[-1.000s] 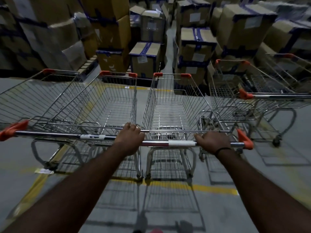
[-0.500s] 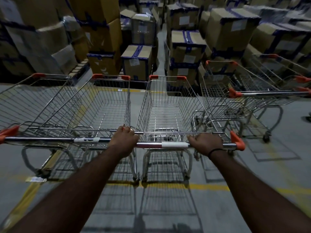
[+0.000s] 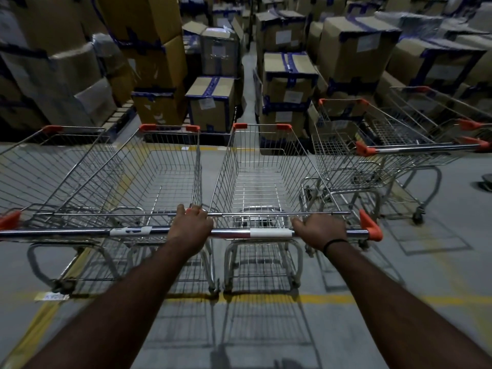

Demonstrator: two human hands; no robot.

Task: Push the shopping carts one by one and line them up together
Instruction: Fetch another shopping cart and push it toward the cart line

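Held cart (image 3: pixel 262 166): wire basket empty; left hand (image 3: pixel 191 228) and right hand (image 3: pixel 320 231), fingers wrapped round its handle bar (image 3: pixel 269 232). Neighbouring cart (image 3: pixel 149 169), touching its left side: basket empty. Taped cardboard boxes (image 3: pixel 288 83) stacked beyond, closed.

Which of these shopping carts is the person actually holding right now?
The middle cart, directly ahead: the left hand and right hand both grip its handle. The carts on either side are untouched.
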